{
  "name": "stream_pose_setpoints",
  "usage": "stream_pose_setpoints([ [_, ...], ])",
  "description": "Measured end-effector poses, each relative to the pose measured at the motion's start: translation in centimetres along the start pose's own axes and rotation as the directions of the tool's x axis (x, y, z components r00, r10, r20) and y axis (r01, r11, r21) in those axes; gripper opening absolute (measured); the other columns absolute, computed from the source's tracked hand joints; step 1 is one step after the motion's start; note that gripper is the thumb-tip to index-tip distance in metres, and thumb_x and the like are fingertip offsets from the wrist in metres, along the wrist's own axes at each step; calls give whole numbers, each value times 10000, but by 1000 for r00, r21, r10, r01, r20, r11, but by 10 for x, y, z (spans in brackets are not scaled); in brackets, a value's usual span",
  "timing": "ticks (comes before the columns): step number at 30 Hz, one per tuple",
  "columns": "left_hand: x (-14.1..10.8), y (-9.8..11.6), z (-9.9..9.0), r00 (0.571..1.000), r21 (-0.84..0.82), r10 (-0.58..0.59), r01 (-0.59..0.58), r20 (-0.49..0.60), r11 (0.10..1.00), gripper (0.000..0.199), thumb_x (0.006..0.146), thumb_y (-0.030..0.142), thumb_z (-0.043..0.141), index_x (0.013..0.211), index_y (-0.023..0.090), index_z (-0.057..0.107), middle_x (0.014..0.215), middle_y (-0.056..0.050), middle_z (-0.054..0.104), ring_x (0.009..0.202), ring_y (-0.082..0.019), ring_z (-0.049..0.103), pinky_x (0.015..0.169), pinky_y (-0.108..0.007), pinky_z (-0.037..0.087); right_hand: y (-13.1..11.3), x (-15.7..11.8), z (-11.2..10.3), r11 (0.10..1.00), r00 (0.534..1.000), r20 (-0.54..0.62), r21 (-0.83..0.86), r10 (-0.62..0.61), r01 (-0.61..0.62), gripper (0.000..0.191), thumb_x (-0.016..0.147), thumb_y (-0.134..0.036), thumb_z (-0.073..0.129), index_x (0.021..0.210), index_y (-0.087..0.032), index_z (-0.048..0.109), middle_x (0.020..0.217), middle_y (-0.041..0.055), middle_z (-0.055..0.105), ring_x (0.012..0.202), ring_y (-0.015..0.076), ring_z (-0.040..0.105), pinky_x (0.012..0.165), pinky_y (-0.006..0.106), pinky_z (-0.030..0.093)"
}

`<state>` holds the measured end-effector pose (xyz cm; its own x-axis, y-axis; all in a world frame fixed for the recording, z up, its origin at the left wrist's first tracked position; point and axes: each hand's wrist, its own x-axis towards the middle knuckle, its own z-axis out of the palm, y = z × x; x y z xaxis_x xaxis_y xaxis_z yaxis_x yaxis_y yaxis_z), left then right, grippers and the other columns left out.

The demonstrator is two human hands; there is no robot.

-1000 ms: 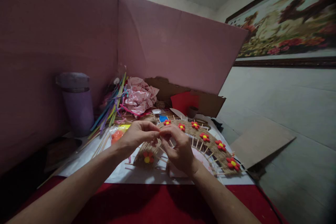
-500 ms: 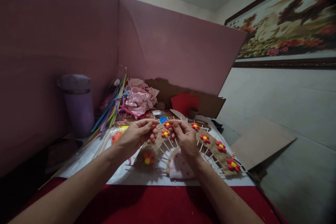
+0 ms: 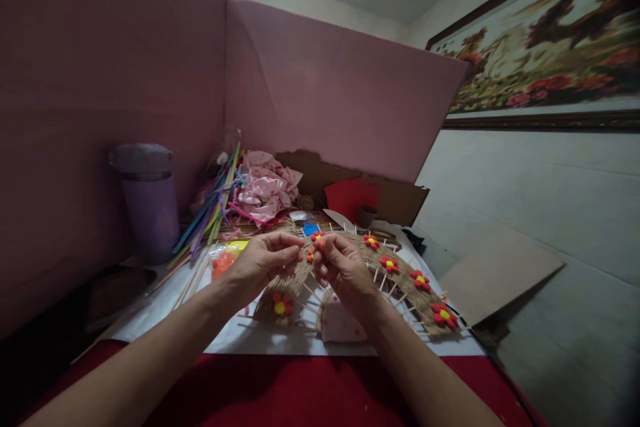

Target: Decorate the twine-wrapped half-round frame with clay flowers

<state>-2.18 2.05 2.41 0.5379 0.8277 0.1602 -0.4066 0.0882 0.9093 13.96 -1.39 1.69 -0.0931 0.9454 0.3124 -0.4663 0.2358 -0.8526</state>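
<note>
Both hands are raised over a fan-shaped piece of woven brown twine [image 3: 400, 283] on thin sticks. Red flowers with yellow centres [image 3: 390, 265] sit along its band, and an orange-red flower [image 3: 283, 303] is at its left end. My right hand [image 3: 347, 273] pinches a small orange lump, apparently soft clay [image 3: 323, 241], between thumb and forefinger. Left of it, my left hand [image 3: 273, 260] has thumb and fingers drawn together; whatever they may hold is too small to make out. Pale dotted cloth [image 3: 343, 320] covers the fan's inner half-circle. My right hand partly hides the middle flowers.
A plastic bag of orange material [image 3: 223, 263] lies left of my left hand. Behind are colourful pipe cleaners [image 3: 213, 203], crumpled pink cloth [image 3: 270, 187], a red sheet [image 3: 353, 197] and a small dark cup [image 3: 367, 215]. A purple bin [image 3: 150, 213] stands left; cardboard [image 3: 500, 273] is at right.
My hands, whose fingertips were close together over the fan, have moved slightly apart. The orange lump now shows at my right fingertips; before, orange showed by my left fingers.
</note>
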Motion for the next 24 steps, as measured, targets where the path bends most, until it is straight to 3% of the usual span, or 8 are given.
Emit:
stream_pose_setpoints([
  [3, 0, -1, -1, 1000, -2, 8, -8, 6, 1000, 284, 677, 357, 725, 688, 95, 616, 536, 15, 528, 441, -26, 427, 420, -143, 293, 2, 0, 0, 999, 998, -50, -50, -22, 20, 240, 691, -301, 738, 852, -174, 614, 665, -17, 617, 504, 64, 518, 445, 173, 429],
  [6, 0, -1, -1, 1000, 0, -22, 22, -3, 1000, 341, 703, 435, 680, 693, 99, 622, 484, 22, 494, 382, -21, 356, 367, -150, 199, 4, 0, 0, 985, 995, -47, -157, -85, 77, 192, 685, -266, 739, 803, -181, 614, 650, -21, 620, 499, 71, 530, 456, 187, 431],
  [10, -1, -2, -1, 999, -5, -37, 37, -5, 999, 295, 676, 363, 723, 801, 103, 661, 586, -14, 572, 474, -48, 463, 431, -156, 306, 5, -1, 4, 940, 984, -28, -303, -175, 159, 139, 689, -255, 727, 760, -172, 640, 594, -35, 584, 479, 69, 499, 454, 198, 432],
  [13, -1, -3, 0, 1000, 27, -11, 11, -11, 1000, 225, 669, 312, 732, 752, 118, 657, 603, -10, 588, 497, -51, 482, 469, -163, 340, 5, -3, 7, 914, 976, -30, -358, -216, 191, 147, 693, -266, 717, 792, -178, 654, 599, -29, 585, 507, 86, 513, 450, 207, 441],
  [21, -3, 3, 9, 988, 385, 125, -81, -90, 919, 180, 625, 270, 736, 690, 108, 689, 532, -12, 585, 435, -66, 450, 424, -185, 334, 8, -6, 5, 835, 961, -18, -499, -276, 230, 46, 744, -209, 663, 790, -210, 662, 686, -15, 604, 548, 92, 516, 495, 217, 438],
  [24, -3, 5, 10, 986, 448, 154, -110, -63, 887, 153, 631, 255, 720, 696, 119, 698, 529, -8, 582, 430, -68, 441, 413, -182, 325, 10, -6, 2, 798, 958, 8, -553, -285, 242, 40, 758, -218, 650, 796, -219, 664, 721, -3, 612, 567, 105, 522, 507, 231, 433],
])
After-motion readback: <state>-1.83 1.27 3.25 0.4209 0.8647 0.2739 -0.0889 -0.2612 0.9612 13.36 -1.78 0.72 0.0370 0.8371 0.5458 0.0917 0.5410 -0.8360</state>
